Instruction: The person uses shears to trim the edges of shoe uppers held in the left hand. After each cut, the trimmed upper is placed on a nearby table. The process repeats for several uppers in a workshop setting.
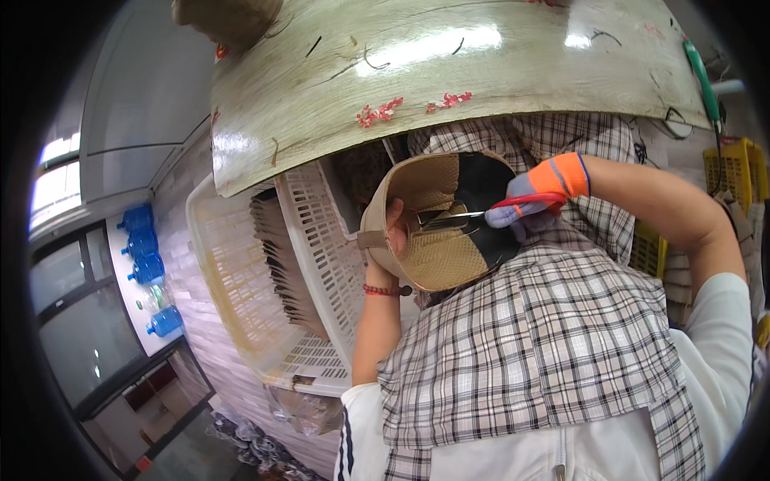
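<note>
A beige and black cap-like fabric piece is held over my lap with its hollow side facing up. My left hand is closed on its left wall, partly hidden behind the fabric, and some of the fingers show inside. My right hand, in a grey and orange glove, grips red-handled scissors. Their metal blades reach into the hollow and point toward my left fingers. Whether the blades touch the fabric or a thread, I cannot tell. A plaid apron covers my lap under the piece.
A worn pale table spans the far side, with thread scraps and red flecks on it. White plastic baskets stand at left, one holding a stack of brown-black pieces. Green-handled snips hang at the table's right end near a yellow crate.
</note>
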The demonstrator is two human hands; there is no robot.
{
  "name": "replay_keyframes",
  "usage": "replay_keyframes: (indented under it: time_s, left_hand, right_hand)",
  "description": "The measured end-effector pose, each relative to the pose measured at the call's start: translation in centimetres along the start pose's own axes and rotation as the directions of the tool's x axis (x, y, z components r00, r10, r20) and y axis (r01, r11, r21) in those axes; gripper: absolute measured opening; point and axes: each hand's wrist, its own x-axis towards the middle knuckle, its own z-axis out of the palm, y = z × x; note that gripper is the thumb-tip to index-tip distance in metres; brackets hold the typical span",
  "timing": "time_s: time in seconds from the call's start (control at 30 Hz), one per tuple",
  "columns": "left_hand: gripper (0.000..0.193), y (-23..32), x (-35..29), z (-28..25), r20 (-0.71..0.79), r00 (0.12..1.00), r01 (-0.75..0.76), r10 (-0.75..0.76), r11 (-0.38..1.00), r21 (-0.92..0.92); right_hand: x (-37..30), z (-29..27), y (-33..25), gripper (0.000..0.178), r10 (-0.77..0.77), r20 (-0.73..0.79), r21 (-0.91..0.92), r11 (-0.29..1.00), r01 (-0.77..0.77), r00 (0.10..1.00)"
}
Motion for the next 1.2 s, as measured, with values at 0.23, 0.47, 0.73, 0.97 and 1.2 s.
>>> replay_keyframes:
  time_s: [0.23, 0.47, 0.73, 0.97, 1.2]
  left_hand:
    - [0.042, -0.2, 1.6, 0.6, -0.015, 0.999, 0.038, -0.038, 0.999, -0.002]
    - [0.044, -2.5, 1.3, -2.8, -0.064, 0.998, -0.013, 0.019, 0.996, 0.092]
    - [0.047, -2.0, 0.7, -2.0, -0.059, 0.995, -0.075, 0.082, 0.990, 0.118]
    - [0.047, -0.9, -2.1, 2.0, -0.117, 0.963, -0.224, 0.241, 0.964, 0.147]
    - [0.047, -3.4, -4.1, -0.6, -0.135, 0.936, -0.266, 0.324, 0.907, 0.328]
  right_hand:
    - [1.7, -0.8, 5.6, 0.105, -0.466, 0.189, 0.488, 0.809, 0.329, 0.865]
    - [1.1, -3.4, 2.6, 0.100, -0.341, 0.110, 0.092, 0.939, 0.332, 0.934]
    - [-0.2, -1.6, 0.5, 0.062, -0.194, -0.355, -0.210, 0.970, 0.125, 0.915]
    - [-2.6, 4.9, 5.9, 0.055, -0.259, -0.584, -0.384, 0.923, 0.019, 0.769]
    - [-3.2, 6.6, 3.4, 0.045, -0.139, -0.801, -0.414, 0.830, -0.372, 0.582]
